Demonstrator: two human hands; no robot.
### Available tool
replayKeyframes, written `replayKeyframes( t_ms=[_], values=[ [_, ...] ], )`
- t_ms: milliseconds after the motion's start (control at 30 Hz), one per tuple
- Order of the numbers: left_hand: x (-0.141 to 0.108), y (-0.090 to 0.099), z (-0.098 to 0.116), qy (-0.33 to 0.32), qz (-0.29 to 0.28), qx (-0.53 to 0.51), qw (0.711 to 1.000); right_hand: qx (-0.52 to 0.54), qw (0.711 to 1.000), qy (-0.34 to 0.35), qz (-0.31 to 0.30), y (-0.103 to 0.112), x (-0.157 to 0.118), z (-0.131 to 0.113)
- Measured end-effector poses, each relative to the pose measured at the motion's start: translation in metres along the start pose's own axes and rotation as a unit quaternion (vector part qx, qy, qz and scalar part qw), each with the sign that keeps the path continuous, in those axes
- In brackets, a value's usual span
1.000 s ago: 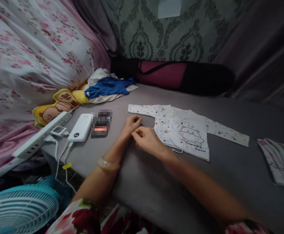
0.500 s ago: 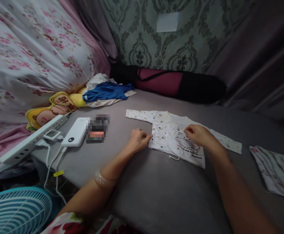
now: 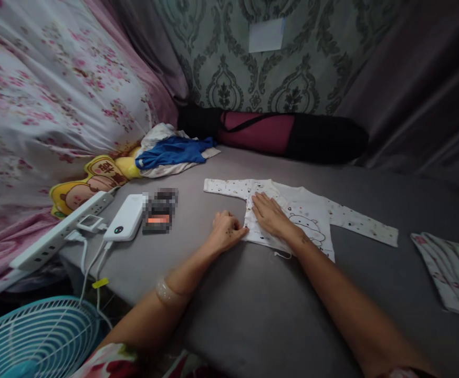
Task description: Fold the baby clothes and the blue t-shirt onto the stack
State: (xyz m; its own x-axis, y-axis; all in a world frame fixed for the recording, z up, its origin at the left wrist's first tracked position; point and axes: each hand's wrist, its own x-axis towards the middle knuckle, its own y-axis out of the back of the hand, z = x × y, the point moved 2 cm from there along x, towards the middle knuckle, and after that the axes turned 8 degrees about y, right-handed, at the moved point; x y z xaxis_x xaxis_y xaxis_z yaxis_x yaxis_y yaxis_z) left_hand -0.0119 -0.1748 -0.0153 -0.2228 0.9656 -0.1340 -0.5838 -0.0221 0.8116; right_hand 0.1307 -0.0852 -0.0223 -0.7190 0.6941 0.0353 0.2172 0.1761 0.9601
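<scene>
- A small white long-sleeved shirt (image 3: 304,210) lies flat on a gray surface (image 3: 253,310), near the middle of the view, sleeves stretched out to either side.
- Its front carries scattered small prints and a line drawing of a round-faced animal (image 3: 307,226); a thin white tie (image 3: 282,255) curls out below the bottom edge.
- The right hand (image 3: 272,216) rests palm down on the shirt's left part as seen here, extended fingers lying close together and pointing away from the wearer.
- The left hand (image 3: 227,231) is at the shirt's left side edge, fingers curled and thumb reaching to the fabric; whether it pinches the cloth cannot be told.
- A pale bangle (image 3: 165,290) circles the left forearm.
- To the left, a white power bank (image 3: 125,218) with cables lies beside a pixelated dark object (image 3: 160,210); a white power strip (image 3: 62,231) slants nearby.
- Beyond these sit a yellow plush cushion (image 3: 80,193) and a heap of blue and white cloth (image 3: 176,152).
- A long black and maroon bag (image 3: 257,134) lies along the patterned wall (image 3: 253,79).
- Far right, a folded patterned cloth (image 3: 452,273); lower left, a blue fan (image 3: 40,336).
</scene>
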Motion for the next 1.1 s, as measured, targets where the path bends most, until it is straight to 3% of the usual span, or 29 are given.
replayKeyframes(
  t_ms=[200,533,733,800,867,933,1000,1100],
  values=[
    [-0.003,0.006,-0.001,0.008,-0.019,0.022,1.0,-0.042,0.999,-0.019,0.011,-0.013,0.0,-0.003],
    [-0.005,0.015,-0.005,-0.018,-0.067,0.075,0.995,-0.052,0.997,-0.02,0.054,-0.015,-0.004,-0.008],
    [0.007,0.022,-0.016,-0.06,-0.144,0.067,0.986,0.054,0.997,0.004,0.062,-0.006,-0.007,-0.008],
    [0.01,0.026,-0.016,-0.056,-0.164,0.046,0.984,0.122,0.989,0.013,0.08,0.005,-0.012,0.004],
    [0.012,0.03,-0.012,-0.045,-0.136,0.044,0.989,0.153,0.981,-0.007,0.118,0.017,-0.024,0.024],
    [0.01,0.032,-0.002,-0.08,-0.076,0.059,0.992,0.128,0.981,-0.049,0.14,0.027,-0.041,0.046],
    [0.006,0.031,0.014,-0.177,-0.041,0.07,0.981,0.08,0.986,-0.09,0.112,0.031,-0.061,0.063],
    [0.0,0.02,0.036,-0.315,-0.073,0.068,0.944,0.013,0.992,-0.111,0.051,0.027,-0.083,0.073]
  ],
)
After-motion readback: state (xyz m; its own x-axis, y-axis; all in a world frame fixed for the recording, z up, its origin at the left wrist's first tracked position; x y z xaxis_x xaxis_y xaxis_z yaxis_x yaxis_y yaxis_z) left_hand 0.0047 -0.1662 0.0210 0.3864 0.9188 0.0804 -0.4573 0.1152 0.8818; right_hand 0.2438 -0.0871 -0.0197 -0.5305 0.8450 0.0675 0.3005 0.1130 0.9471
